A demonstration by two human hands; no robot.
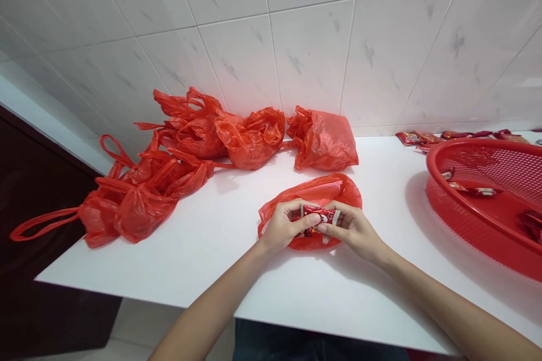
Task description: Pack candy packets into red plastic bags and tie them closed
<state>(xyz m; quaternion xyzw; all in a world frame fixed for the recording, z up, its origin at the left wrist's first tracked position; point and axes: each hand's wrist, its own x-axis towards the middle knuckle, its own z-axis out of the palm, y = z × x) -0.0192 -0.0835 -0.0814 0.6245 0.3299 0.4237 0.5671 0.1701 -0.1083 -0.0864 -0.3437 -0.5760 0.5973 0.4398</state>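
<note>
Between my two hands is a small red wrapped snack packet (325, 215) with white print and pale crimped ends. My left hand (283, 224) pinches its left end, thumb on top. The right end sits in the fingers of my right hand (354, 231), its thumb close to the other thumb. Directly below lies an opened red plastic bag (348, 187) on the white table. More small red packaging shows under my left fingers, partly hidden, so I cannot tell whether it is held or inside the bag.
Several filled red plastic bags (146, 208) stand along the left and back of the table (220, 271). Another red bag (328, 138) rests against the tiled wall. At right is a red mesh basket (478, 203) with a few packets inside. Loose wrapped packets (410, 138) lie behind it.
</note>
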